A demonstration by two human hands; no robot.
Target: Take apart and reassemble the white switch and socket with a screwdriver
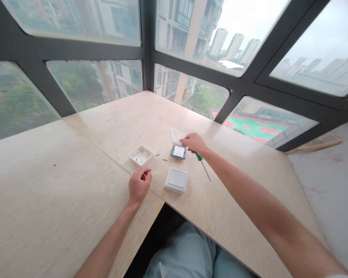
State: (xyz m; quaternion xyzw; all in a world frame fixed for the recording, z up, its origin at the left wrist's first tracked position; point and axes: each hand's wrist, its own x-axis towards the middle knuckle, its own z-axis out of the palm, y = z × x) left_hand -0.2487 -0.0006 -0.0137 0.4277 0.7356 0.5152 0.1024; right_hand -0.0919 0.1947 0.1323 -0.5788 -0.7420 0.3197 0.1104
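R hand (pixel 195 143) w/ grn screwdriver (pixel 199 157) + frame (pixel 172 136), L hand (pixel 139 184) nr box (pixel 142 155)

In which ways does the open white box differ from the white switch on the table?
The open box is hollow, with its inside showing, while the switch is closed by a flat panel on top. The open box is turned with a corner toward the person; the switch has a side facing them. The open box lies farther from the table edge by the person's lap than the switch. Both are white, squarish and resting on the table.
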